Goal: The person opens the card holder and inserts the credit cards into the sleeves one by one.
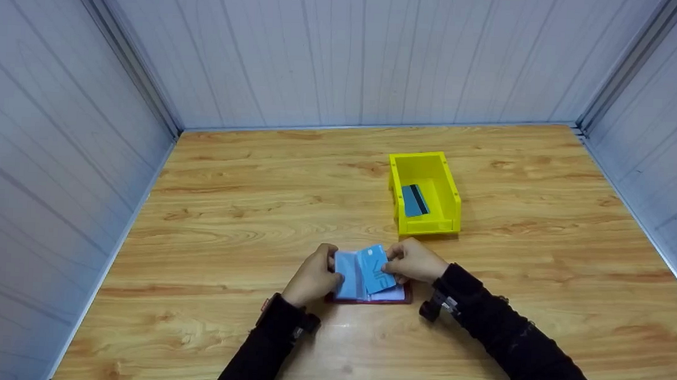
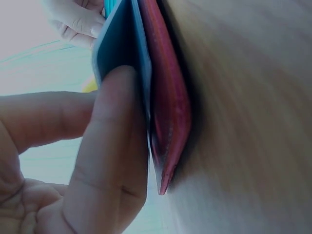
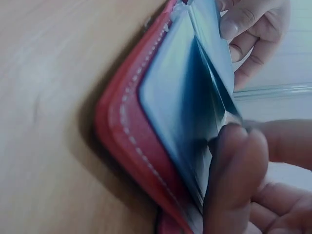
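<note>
1. Right hand point(image 1: 416, 261) pinches a blue chip card point(image 1: 374, 267) reading "VIP", angled over the open red card holder's point(image 3: 127, 116) right side.
2. Left hand point(image 1: 313, 275) grips the left sleeves point(image 1: 347, 270).
3. Yellow bin point(image 1: 428, 226) beyond: magnetic-stripe card point(image 1: 411, 202).

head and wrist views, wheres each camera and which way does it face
Head: worn on the head, facing forward and down at the yellow bin and red card holder; left hand, right hand and black sleeves show.
Left wrist: on that wrist, facing that hand's fingers, right hand beyond.
Right wrist: on that wrist, facing that hand's fingers, left hand beyond.
Wrist views share the card holder.
</note>
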### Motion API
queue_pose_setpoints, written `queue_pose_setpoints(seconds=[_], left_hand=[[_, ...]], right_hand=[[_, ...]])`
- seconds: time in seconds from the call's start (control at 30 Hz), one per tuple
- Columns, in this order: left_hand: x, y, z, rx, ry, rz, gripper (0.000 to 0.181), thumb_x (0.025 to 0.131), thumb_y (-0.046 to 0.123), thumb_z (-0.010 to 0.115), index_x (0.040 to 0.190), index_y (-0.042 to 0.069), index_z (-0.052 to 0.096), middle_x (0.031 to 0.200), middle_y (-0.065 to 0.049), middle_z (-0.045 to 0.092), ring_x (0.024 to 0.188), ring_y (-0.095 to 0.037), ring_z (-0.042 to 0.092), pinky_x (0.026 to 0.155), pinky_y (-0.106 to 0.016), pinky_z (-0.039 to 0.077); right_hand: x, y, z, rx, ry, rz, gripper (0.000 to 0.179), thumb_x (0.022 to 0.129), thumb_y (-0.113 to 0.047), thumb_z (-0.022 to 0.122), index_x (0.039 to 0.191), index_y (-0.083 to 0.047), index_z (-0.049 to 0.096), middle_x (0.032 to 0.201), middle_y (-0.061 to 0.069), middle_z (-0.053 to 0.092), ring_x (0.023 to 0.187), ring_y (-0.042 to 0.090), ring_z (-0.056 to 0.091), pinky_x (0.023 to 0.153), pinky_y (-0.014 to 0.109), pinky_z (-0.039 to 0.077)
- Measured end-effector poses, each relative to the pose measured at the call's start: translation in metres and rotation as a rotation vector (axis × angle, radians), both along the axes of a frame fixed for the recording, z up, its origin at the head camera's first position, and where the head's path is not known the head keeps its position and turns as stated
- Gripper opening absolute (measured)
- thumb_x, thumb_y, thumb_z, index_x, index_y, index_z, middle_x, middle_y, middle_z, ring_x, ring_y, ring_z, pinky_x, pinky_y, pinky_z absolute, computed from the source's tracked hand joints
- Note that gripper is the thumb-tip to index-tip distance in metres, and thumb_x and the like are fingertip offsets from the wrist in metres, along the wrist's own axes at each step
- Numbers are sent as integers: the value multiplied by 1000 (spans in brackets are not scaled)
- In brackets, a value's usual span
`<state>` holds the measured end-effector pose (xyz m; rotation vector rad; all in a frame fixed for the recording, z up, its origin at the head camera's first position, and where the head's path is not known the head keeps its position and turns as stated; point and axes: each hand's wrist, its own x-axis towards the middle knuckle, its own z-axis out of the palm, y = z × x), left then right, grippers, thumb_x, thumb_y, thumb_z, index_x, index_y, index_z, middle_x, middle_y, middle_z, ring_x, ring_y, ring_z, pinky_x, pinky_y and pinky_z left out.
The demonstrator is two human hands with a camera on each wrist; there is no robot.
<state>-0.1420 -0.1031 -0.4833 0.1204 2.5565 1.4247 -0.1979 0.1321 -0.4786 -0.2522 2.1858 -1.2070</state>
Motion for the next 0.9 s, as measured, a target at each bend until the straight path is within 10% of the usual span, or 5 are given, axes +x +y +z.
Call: queue_pose_setpoints(seconds=[0.9], left_hand=[[-2,1,-1,8,7,13,58,77,-3,62,133,-7,44,97,-9,58,88,-20,55,72,-28,46]], right_hand=[[9,-25,-3,7,2,35,25,88,-19,71,69,-3,65,54,2,63,42,7,59,42,20,49]])
